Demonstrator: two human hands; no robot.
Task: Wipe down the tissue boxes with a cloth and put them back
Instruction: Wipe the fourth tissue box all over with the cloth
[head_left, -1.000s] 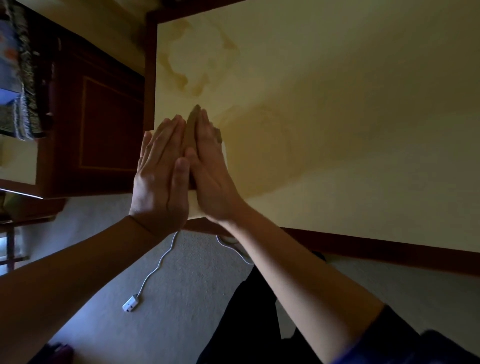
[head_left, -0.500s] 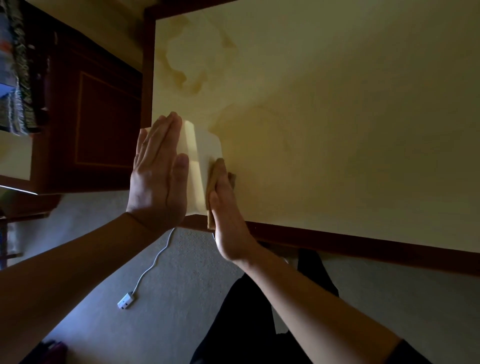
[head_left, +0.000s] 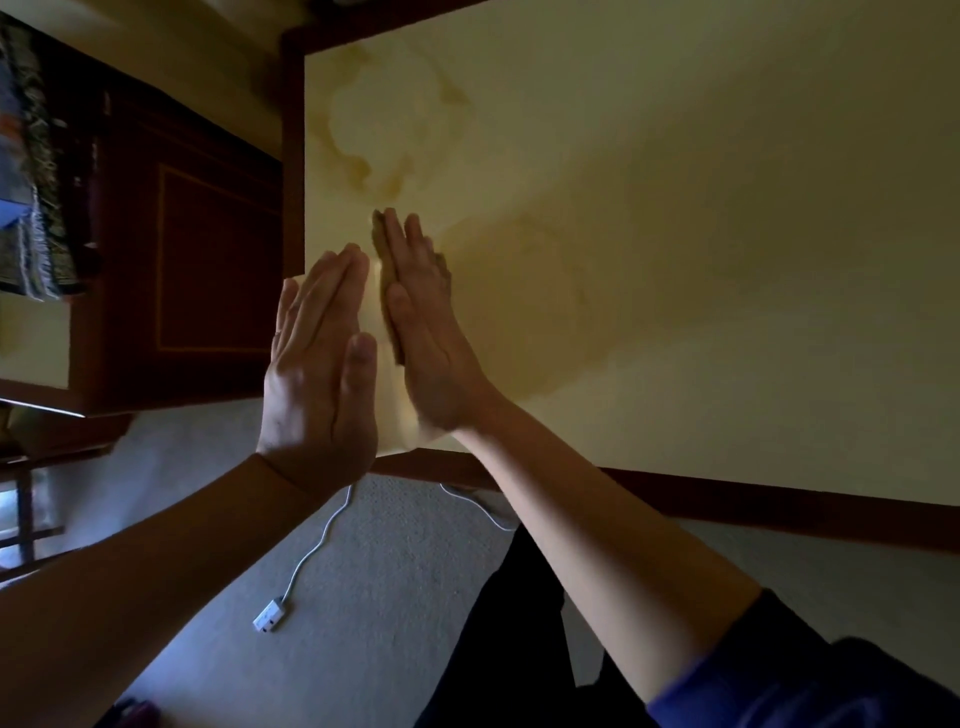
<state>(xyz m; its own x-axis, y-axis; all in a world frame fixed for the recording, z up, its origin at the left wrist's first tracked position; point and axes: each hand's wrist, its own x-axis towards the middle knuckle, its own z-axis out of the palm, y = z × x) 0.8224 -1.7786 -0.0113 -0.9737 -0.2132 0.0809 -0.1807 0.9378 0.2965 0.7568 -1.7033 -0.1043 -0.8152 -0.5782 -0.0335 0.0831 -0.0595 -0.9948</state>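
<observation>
A pale cream tissue box (head_left: 388, 400) stands near the front left corner of the cream table (head_left: 675, 260). My left hand (head_left: 317, 364) lies flat against the box's left side, fingers straight. My right hand (head_left: 421, 322) presses a brownish cloth (head_left: 383, 270) flat against the box's right side, fingers straight and reaching past the box's far end. Most of the box is hidden between the two hands.
The tabletop carries pale stains (head_left: 384, 130) and has a dark wooden rim (head_left: 779, 506). A dark wooden cabinet (head_left: 208, 270) stands to the left. On the grey carpet below lies a white cable with a plug (head_left: 267, 621). My dark trouser leg (head_left: 498, 649) is at the bottom.
My right hand with the cloth slid down toward the near end of the box, then back up along its right side. My left hand stayed pressed on the left side.
</observation>
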